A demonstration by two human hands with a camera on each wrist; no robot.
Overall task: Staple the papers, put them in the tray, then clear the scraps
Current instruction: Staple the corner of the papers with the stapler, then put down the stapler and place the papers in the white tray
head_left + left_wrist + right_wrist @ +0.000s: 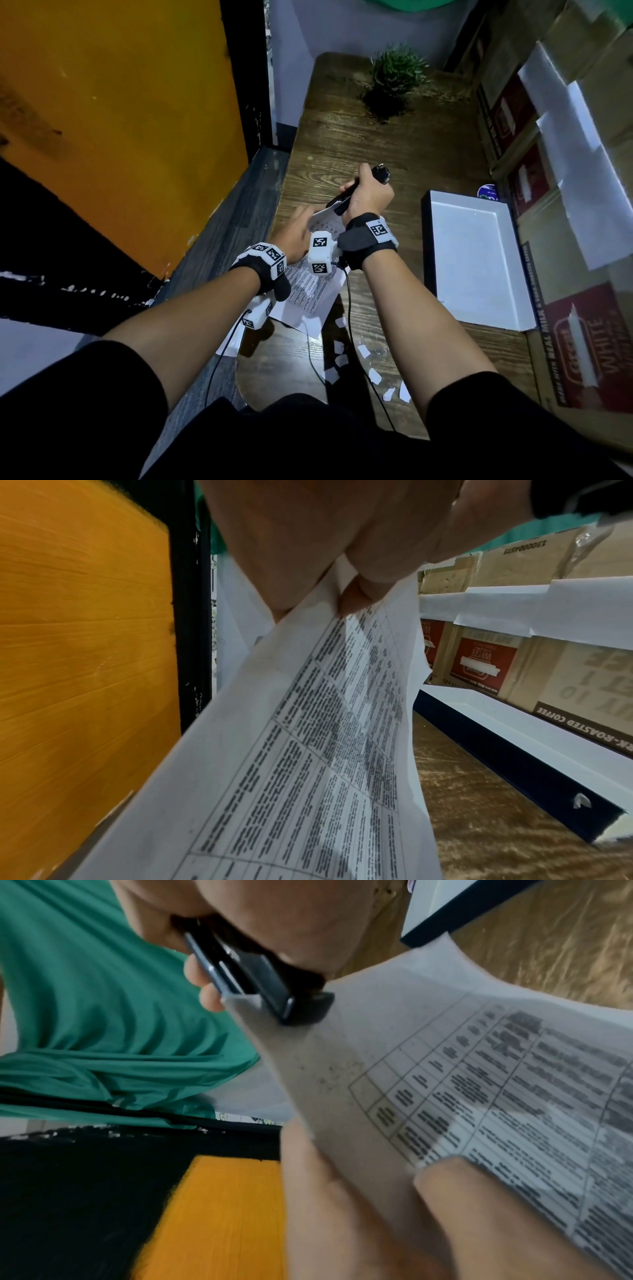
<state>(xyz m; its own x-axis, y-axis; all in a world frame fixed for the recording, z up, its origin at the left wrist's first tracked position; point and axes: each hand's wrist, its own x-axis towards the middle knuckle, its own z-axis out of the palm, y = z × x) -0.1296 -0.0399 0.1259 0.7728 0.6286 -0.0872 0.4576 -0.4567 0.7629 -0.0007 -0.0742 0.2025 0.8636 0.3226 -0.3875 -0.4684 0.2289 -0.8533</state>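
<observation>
My left hand (301, 226) pinches the printed papers (313, 286) near their top corner and lifts that end off the wooden table (342, 137). In the left wrist view the thumb (356, 596) presses on the sheets (308, 737). My right hand (363, 195) grips a black stapler (381, 174). In the right wrist view the stapler (260, 988) has its nose over the corner of the papers (479, 1083). An empty white tray (476, 260) with dark walls lies to the right. White paper scraps (363, 350) are scattered near the table's front edge.
A small green plant (394, 78) stands at the table's far end. Cardboard boxes (582, 342) line the right side, close behind the tray. An orange panel (120, 120) stands to the left, beyond the table's edge. Wrist camera cables (347, 308) trail over the scraps.
</observation>
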